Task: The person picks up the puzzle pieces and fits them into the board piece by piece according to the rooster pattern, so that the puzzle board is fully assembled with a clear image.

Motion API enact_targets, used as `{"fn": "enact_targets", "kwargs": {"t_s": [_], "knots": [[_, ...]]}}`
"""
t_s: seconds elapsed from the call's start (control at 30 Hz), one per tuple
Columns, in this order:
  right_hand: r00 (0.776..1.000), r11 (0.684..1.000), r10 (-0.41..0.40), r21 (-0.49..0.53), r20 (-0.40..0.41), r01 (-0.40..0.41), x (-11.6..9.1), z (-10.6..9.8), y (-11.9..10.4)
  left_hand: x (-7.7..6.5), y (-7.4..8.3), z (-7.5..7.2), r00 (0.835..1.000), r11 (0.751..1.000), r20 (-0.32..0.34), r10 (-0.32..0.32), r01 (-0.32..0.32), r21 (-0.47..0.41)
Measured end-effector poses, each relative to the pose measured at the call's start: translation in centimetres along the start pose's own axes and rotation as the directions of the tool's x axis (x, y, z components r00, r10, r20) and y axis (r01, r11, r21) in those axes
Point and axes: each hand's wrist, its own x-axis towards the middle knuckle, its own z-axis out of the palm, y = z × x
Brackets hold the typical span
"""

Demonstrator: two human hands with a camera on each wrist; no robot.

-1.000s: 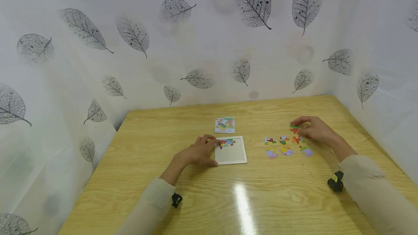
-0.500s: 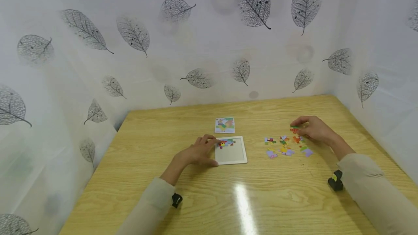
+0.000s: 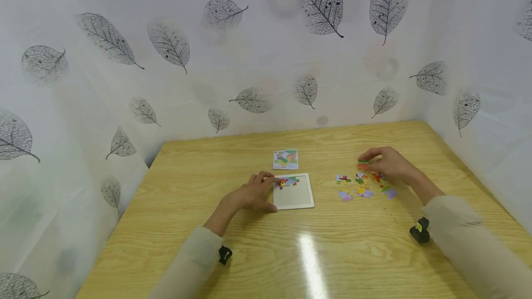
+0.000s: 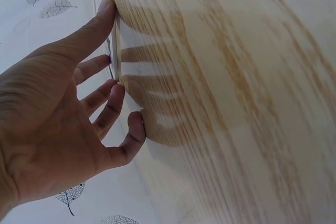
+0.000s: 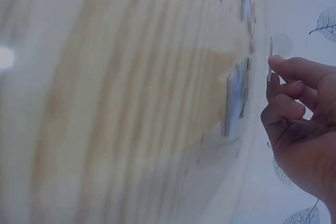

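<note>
My left hand (image 3: 254, 194) rests along the left side of a shallow white puzzle tray (image 3: 311, 193), thumb at its lower corner and index fingertip over the upper left. A few joined jigsaw pieces (image 3: 291, 181) lie along the tray's top. In the left wrist view, the loosely bent fingers of the left hand (image 4: 79, 93) touch the tray edge. My right hand (image 3: 388, 164) pinches a red and green jigsaw piece (image 3: 363, 164) between thumb and fingers. The right wrist view has this thin piece (image 5: 270, 59) edge-on, raised above the table, at the fingertips of the right hand (image 5: 304, 114).
Several loose jigsaw pieces (image 3: 361, 191) lie in rows right of the tray, below the right hand. A square picture card (image 3: 286, 159) lies behind the tray. The wooden table (image 3: 208, 165) backs onto a leaf-patterned curtain (image 3: 266, 50).
My right hand has lifted the red and green jigsaw piece and moved slightly left with it. The left hand stays at the tray.
</note>
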Motion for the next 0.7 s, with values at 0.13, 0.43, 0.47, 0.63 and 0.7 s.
{"fn": "enact_targets", "kwargs": {"t_s": [0.13,0.43,0.47,0.63,0.7], "knots": [[1.0,0.998,-0.01,0.063,0.024,0.008,0.5,0.8,-0.8,0.0,0.0,-0.1,1.0,1.0,0.002,0.006,-0.006,-0.004],[0.998,0.994,-0.031,0.107,0.063,0.025,2.0,3.3,-3.2,0.3,-0.2,0.2,1.0,1.0,0.007,0.003,-0.003,-0.001],[0.997,0.994,-0.043,0.108,0.068,0.035,2.1,3.6,-3.4,0.2,-0.2,0.1,1.0,1.0,0.008,0.005,-0.005,-0.001],[0.992,0.99,-0.072,0.13,0.1,0.058,2.9,5.4,-4.5,0.0,0.0,0.0,1.0,1.0,0.003,0.006,-0.006,0.0],[0.99,0.988,-0.075,0.143,0.116,0.058,3.3,6.2,-5.0,0.0,0.1,0.0,1.0,1.0,0.001,0.003,-0.003,-0.001]]}}
